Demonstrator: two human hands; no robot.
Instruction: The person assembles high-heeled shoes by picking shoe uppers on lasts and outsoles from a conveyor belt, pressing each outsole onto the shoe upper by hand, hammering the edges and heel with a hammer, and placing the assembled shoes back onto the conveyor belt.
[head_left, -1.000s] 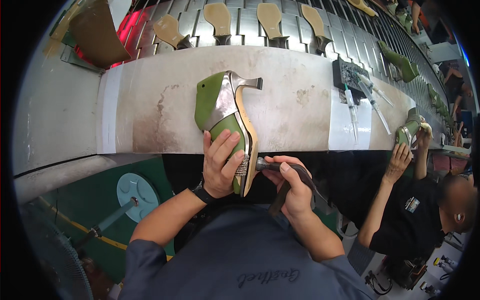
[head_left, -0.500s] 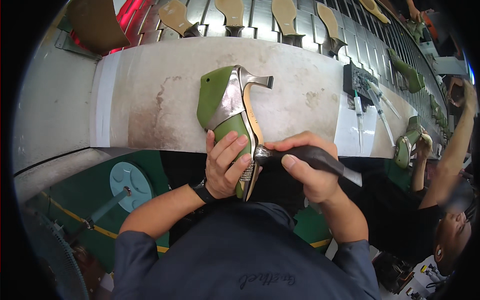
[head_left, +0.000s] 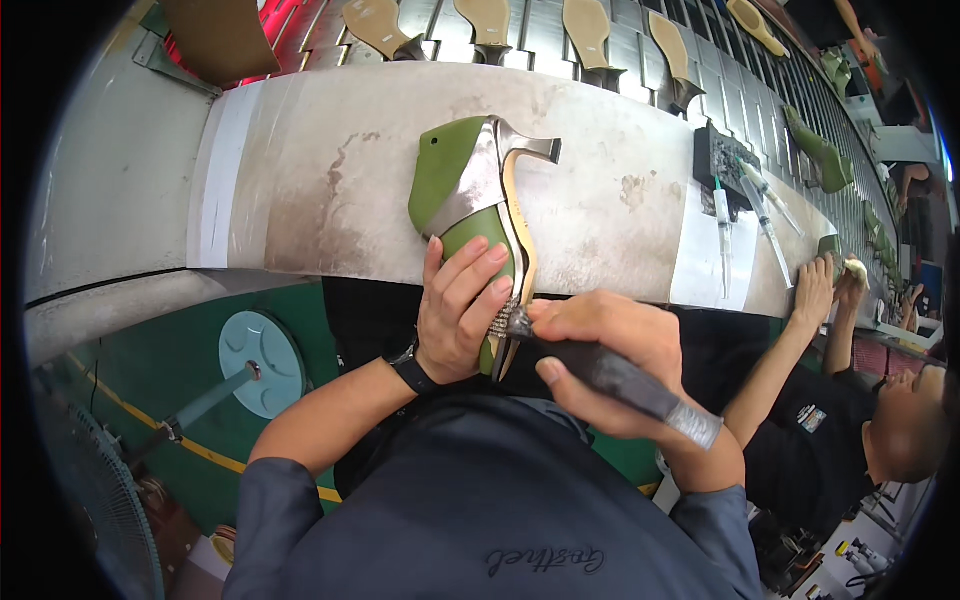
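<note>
A high-heeled shoe with silver straps [head_left: 487, 165] is fitted on a green last [head_left: 447, 165], its sole edge toward the right and its heel up. My left hand [head_left: 462, 305] is wrapped round the front part, beside a glittering strap, and holds it at the table's near edge. My right hand [head_left: 625, 345] grips a dark hand tool [head_left: 610, 370] with a rounded metal end and a flat metal end. The rounded end touches, or almost touches, the sole edge near the toe. My right palm and some fingers are hidden.
Several tan soles with dark heels [head_left: 592, 35] lie on the slatted metal conveyor beyond the table [head_left: 350, 200]. At right, syringes [head_left: 723, 240] lean by a black block [head_left: 715, 160]. A co-worker's hand [head_left: 815, 290] is farther right. A blue round-based stand [head_left: 262, 365] is at lower left.
The tool's flat end has swung lower and nearer me, while its rounded end has shifted slightly toward the toe. The co-worker's arm has come down to the table edge.
</note>
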